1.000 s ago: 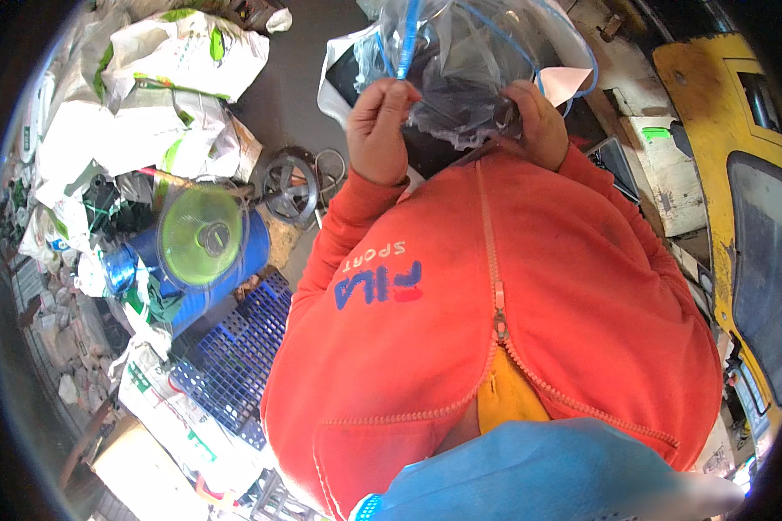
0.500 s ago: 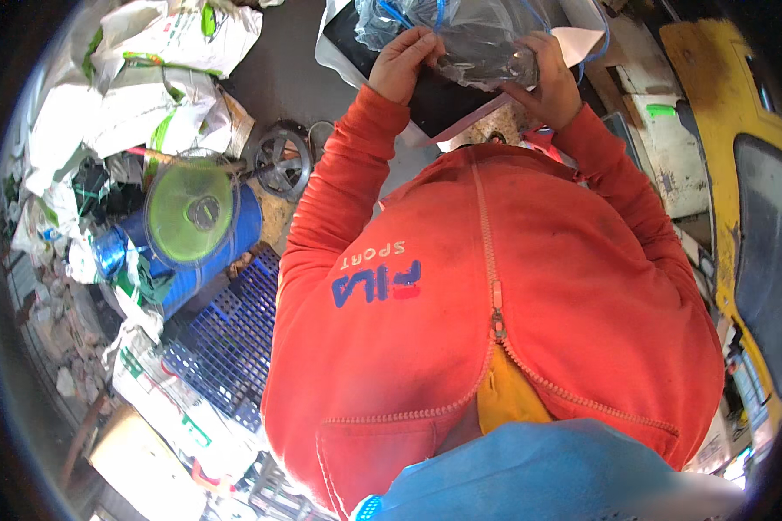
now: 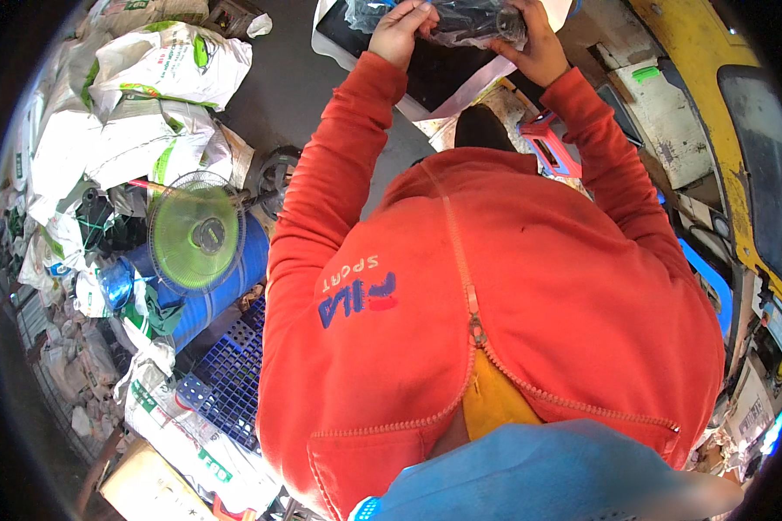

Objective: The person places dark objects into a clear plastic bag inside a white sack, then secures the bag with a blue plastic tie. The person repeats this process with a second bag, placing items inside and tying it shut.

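Note:
Near the top edge, a crumpled clear plastic bag (image 3: pixel 465 26) with something dark showing through is stretched between both hands. My left hand (image 3: pixel 400 33) pinches its left part with closed thumb and fingers. Around its right end my right hand (image 3: pixel 534 43) is closed, thumb underneath. The upper part of the bag is cut off by the frame. Below it lies a flat black surface (image 3: pixel 430 82) with a white sheet-like border (image 3: pixel 328 43).
On the left stand white sacks (image 3: pixel 169 65), a green fan (image 3: pixel 195 234), a blue drum (image 3: pixel 213 295) and a blue plastic crate (image 3: pixel 235 373). A red plastic object (image 3: pixel 552 148) sits below my right hand. A yellow frame (image 3: pixel 738 174) with a dark pane rises at right.
The hands and the bag sit higher in the picture, and the whole view has shifted. More of the red plastic object shows. Both hands still grip the bag.

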Action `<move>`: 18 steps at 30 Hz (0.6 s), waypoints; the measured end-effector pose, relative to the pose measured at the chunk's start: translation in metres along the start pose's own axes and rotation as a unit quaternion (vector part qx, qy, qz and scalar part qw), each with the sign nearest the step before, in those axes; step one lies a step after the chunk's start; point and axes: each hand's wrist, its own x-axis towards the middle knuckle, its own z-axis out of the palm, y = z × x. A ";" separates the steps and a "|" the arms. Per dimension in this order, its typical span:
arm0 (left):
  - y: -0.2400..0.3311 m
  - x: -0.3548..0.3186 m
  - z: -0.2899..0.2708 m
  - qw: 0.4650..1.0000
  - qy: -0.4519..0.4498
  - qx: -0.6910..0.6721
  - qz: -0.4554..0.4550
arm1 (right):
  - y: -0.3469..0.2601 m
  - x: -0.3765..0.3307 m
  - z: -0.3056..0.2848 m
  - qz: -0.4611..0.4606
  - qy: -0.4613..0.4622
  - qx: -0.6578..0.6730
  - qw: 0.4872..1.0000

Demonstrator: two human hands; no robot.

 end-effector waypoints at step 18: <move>0.017 -0.010 0.016 0.995 -0.013 0.062 0.083 | -0.021 -0.044 0.015 -0.141 0.091 -0.187 0.968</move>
